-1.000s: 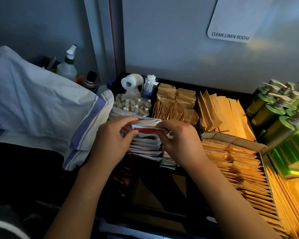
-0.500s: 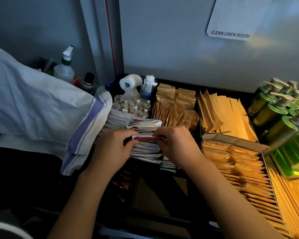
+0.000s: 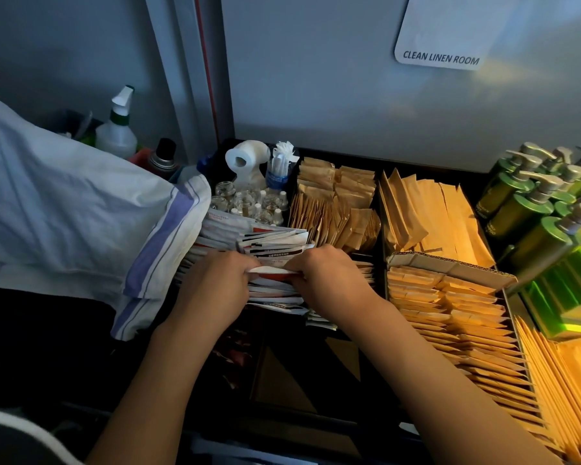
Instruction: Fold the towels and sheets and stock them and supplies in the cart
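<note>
While pinching packet (image 3: 273, 270), hands (image 3: 275, 283) knuckles-up.

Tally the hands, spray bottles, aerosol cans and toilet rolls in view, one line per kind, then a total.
Hands: 2 (left hand, right hand, both pinching one sachet)
Spray bottle: 1
Aerosol can: 1
Toilet roll: 1
Total: 5
</note>
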Demonstrator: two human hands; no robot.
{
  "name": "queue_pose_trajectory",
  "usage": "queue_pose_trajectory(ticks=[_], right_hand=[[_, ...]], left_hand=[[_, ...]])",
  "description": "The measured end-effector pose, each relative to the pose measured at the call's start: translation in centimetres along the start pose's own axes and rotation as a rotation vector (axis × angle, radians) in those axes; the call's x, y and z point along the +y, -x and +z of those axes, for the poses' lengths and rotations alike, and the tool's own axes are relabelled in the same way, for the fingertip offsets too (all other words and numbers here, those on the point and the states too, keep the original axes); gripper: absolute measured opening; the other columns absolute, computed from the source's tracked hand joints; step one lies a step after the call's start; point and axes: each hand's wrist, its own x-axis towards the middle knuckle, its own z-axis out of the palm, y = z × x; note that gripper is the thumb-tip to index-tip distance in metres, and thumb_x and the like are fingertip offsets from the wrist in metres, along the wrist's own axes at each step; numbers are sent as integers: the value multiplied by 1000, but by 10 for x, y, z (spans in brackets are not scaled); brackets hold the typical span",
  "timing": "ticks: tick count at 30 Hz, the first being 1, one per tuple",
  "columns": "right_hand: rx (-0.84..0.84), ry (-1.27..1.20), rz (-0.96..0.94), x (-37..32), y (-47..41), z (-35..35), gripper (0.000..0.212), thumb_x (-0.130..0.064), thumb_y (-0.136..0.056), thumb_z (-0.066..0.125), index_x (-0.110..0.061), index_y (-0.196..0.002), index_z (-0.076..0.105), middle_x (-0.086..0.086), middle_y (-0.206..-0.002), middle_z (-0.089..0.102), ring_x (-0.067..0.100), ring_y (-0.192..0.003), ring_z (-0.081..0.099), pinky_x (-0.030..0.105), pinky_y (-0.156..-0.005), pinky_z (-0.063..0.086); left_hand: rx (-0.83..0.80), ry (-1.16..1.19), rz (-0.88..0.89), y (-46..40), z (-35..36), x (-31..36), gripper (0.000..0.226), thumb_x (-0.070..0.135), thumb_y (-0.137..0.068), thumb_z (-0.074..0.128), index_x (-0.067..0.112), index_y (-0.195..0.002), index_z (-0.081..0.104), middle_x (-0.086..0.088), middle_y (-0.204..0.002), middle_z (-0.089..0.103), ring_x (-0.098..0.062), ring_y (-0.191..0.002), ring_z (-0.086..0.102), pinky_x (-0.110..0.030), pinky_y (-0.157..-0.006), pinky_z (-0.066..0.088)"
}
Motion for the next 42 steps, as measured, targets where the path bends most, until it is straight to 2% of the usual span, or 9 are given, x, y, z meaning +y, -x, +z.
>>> queue_pose_trajectory(ticks=[8, 13, 16, 19, 24, 28, 31, 35, 42], right_hand=[[-72, 16, 71, -2, -13, 3, 23, -15, -95, 56, -21, -100, 79, 6, -87, 66, 30, -86, 63, 35, -73, 51], [-53, -2, 61, -1, -7, 1, 22, -17, -97, 58, -21, -102, 78, 5, -89, 69, 29, -89, 66, 36, -77, 54], [109, -19, -26, 6, 10, -2, 19, -22, -98, 64, -24, -111, 78, -1, -100, 76, 23, -94, 69, 39, -85, 57], [195, -8, -143, 10, 20, -1, 17, -21, -98, 65, -23, -108, 78, -3, -100, 77, 19, -91, 71, 40, -80, 58], [146, -16, -174, 6, 21, 6, 18, -17, -98, 61, -20, -104, 78, 0, -101, 76, 20, -94, 70, 40, -82, 56], [127, -22, -115, 7, 18, 10, 21, -18, -99, 60, -24, -106, 79, -3, -96, 76, 19, -89, 69, 39, -80, 54], [136, -48, -99, 10, 17, 10, 22, -17, -99, 64, -23, -111, 80, -3, -99, 78, 19, -89, 71, 37, -82, 54], [121, -60, -112, 13, 22, 8, 23, -17, -100, 63, -23, -115, 79, -3, -104, 77, 18, -93, 70, 35, -82, 54], [295, -94, -124, 26, 42, -4, 29, -8, -94, 69, -18, -121, 77, -5, -123, 74, 10, -113, 68, 29, -102, 54]], left_hand=[[-7, -51, -76, -11, 2, 9, 32, 3, -84, 58, 29, -77, 74, 3, -58, 57, -17, -56, 55, -34, -55, 50], [-98, -46, -47, -8, -8, 9, 29, 6, -93, 57, 25, -87, 78, -1, -71, 65, -20, -66, 62, -39, -65, 56], [-10, 40, 8, 7, -11, 4, 22, 17, -98, 61, 27, -101, 80, 1, -85, 73, -17, -77, 65, -39, -72, 56], [177, 153, 131, 17, -10, 3, 27, 18, -93, 73, 30, -117, 78, 8, -106, 77, -11, -94, 69, -30, -85, 57], [238, 211, 193, 16, 5, 6, 22, 7, -87, 78, 23, -101, 84, 12, -107, 78, -4, -97, 70, -21, -93, 52], [194, 239, 74, 12, 13, 6, 22, 10, -89, 75, 27, -101, 83, 14, -108, 78, -7, -98, 71, -29, -93, 57], [104, 182, -5, 5, 9, 7, 19, 20, -92, 75, 35, -102, 82, 16, -106, 77, -8, -95, 70, -26, -88, 55], [20, 139, 41, 7, -3, 12, 21, 21, -96, 70, 34, -109, 80, 12, -115, 76, -10, -102, 69, -30, -93, 55], [222, 212, 184, 25, -11, 6, 25, 14, -95, 71, 22, -117, 79, 8, -121, 73, -10, -113, 64, -36, -102, 53]])
